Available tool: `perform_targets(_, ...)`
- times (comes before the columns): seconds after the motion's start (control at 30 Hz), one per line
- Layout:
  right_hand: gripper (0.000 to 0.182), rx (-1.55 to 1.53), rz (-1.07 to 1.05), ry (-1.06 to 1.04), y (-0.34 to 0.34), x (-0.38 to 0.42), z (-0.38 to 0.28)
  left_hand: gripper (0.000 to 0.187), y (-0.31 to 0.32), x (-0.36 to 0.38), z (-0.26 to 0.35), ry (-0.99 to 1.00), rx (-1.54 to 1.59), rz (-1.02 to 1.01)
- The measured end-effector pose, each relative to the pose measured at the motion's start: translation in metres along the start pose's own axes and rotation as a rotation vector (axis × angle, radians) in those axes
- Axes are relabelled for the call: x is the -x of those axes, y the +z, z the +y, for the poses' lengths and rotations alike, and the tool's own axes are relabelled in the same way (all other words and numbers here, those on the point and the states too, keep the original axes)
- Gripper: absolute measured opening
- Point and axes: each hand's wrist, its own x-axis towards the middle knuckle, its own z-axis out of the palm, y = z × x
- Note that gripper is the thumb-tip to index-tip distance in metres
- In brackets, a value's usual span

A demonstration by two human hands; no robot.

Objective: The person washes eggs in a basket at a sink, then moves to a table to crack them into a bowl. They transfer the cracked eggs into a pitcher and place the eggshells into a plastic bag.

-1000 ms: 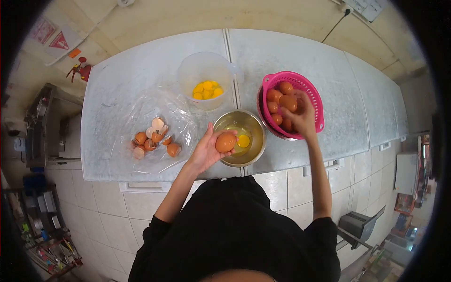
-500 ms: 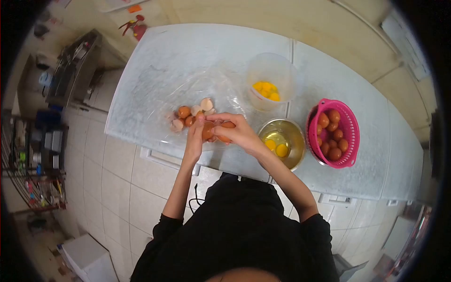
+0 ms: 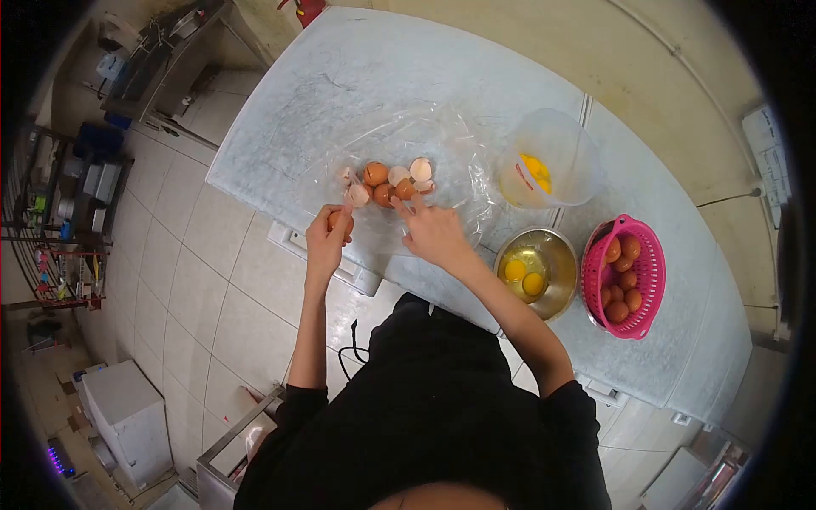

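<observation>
Left hand (image 3: 325, 240): my fingers are closed around a brown shell piece (image 3: 337, 223), at the counter's front edge beside the plastic sheet (image 3: 442, 149).
Right hand (image 3: 432, 231): fingers spread and empty, resting on the sheet just below the shell pile (image 3: 387, 183).
Done: two yolks in the steel bowl (image 3: 557, 246); more in the clear jug (image 3: 561, 157).
Left: the pink colander (image 3: 650, 255) near the counter's right end holds several whole eggs (image 3: 620, 276).
</observation>
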Motion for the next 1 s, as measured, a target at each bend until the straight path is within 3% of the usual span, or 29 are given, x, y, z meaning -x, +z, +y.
perform_targets(0.17, 0.055, 0.031, -0.256, 0.055, 0.006, 0.005, -0.007, 0.027, 0.002, 0.003, -0.004, 0.011, -0.108, -0.081)
perform_targets(0.23, 0.045, 0.057, -0.432, -0.141, 0.002, 0.007, -0.002, 0.029, 0.003, 0.001, -0.013, 0.349, -0.356, -0.037)
perform_targets(0.27, 0.045, 0.054, -0.432, -0.138, -0.004, 0.007, 0.004, 0.029, 0.003, 0.0, -0.013, 0.349, -0.357, -0.042)
perform_targets(0.33, 0.034, -0.568, -0.503, -0.047, -0.023, 0.01, 0.021, 0.033, 0.002, -0.002, -0.013, 0.249, -0.34, -0.046)
perform_targets(0.37, 0.034, -0.568, -0.502, -0.044, -0.034, 0.014, 0.026, 0.033, 0.001, -0.001, -0.013, 0.249, -0.339, -0.049)
perform_targets(0.43, 0.033, -1.221, -0.26, 0.367, -0.052, 0.022, 0.032, 0.032, -0.001, 0.0, -0.01, 0.251, -0.299, -0.075)
perform_targets(0.47, 0.033, -1.22, -0.253, 0.369, -0.053, 0.025, 0.036, 0.032, 0.0, 0.001, -0.007, 0.255, -0.298, -0.08)
perform_targets(0.53, 0.033, -1.588, -0.343, 0.453, -0.055, 0.029, 0.042, 0.026, 0.001, 0.003, 0.001, 0.073, -0.069, -0.191)
perform_targets(0.57, 0.033, -1.591, -0.33, 0.456, -0.052, 0.031, 0.044, 0.026, 0.002, 0.004, 0.008, 0.079, -0.071, -0.201)
perform_targets(0.63, 0.034, -1.817, -0.381, 0.46, -0.047, 0.036, 0.046, 0.03, 0.005, 0.006, 0.022, -0.16, 0.422, -0.367)
perform_targets(0.77, 0.031, -1.824, -0.179, 0.545, -0.053, 0.054, 0.035, 0.04, 0.029, 0.01, 0.035, -0.157, 0.516, -0.497)
perform_targets(0.83, 0.033, -1.863, -0.034, 0.318, -0.055, 0.068, 0.036, 0.051, 0.048, 0.014, 0.042, -0.281, 0.741, -0.669)
perform_targets(0.87, 0.033, -1.861, -0.007, 0.33, -0.061, 0.078, 0.035, 0.051, 0.06, 0.016, 0.041, -0.285, 0.738, -0.694)
perform_targets(0.93, 0.043, -1.568, 0.187, 0.302, -0.078, 0.103, 0.031, 0.061, 0.089, 0.023, 0.038, -0.355, 0.831, -0.884)
perform_targets(0.97, 0.043, -1.56, 0.212, 0.319, -0.074, 0.113, 0.032, 0.068, 0.103, 0.029, 0.043, -0.4, 0.78, -0.913)
perform_targets(1.0, 0.044, -1.257, 0.449, 0.322, -0.065, 0.121, 0.033, 0.068, 0.117, 0.033, 0.042, -0.406, 0.777, -0.942)
